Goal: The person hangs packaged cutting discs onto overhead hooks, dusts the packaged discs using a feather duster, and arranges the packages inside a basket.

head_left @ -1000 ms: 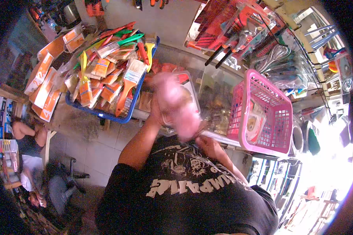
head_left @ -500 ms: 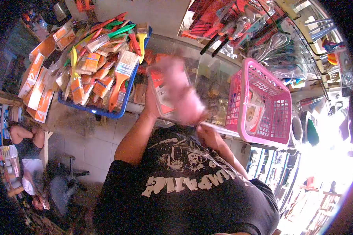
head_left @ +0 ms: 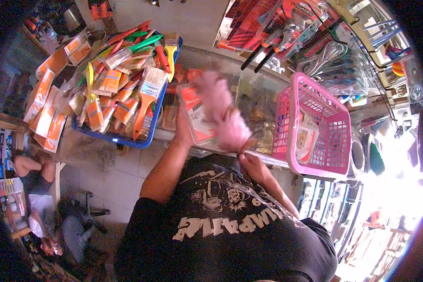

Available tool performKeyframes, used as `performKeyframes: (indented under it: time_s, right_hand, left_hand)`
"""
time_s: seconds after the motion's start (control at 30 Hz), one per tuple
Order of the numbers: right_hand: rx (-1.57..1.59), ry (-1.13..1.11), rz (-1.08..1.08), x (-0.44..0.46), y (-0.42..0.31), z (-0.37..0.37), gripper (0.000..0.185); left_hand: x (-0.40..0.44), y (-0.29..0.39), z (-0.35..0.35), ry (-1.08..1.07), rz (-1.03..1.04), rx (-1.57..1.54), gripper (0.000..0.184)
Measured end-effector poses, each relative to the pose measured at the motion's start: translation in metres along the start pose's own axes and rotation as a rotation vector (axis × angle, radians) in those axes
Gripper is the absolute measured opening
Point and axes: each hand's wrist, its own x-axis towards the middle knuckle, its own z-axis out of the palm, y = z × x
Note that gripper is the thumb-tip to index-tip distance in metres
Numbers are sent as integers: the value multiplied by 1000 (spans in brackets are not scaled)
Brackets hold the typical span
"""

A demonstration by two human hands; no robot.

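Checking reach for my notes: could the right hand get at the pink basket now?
Probably yes: the pink basket stands near the right hand with nothing visible between, but that hand grips the duster, so grasping likely means freeing it first.

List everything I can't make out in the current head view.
All in the head view:
- Left hand: most fingers, hidden behind the pack.
- Pack's right part: covered by the pink duster.
- Duster's strands: blurred.
- Lower brushes in the blue tray: buried under the upper brushes.
- Far right background: lost in glare.
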Motion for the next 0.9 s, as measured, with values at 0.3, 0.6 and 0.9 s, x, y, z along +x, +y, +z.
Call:
performKeyframes:
  time_s: [0.3,0.6,0.9]
  right_hand:
    - [-46,30,-196,0,13,4,38]
    - [-57,138,-290,-3,9,12,38]
    - [-121,207,-450,-4,8,13,43]
  left_hand:
    - [6,-1,-49,-127,132,174,66]
    - [0,6,-29,-306,-159,-206,64]
    - [-3,2,4,-284,226,883,66]
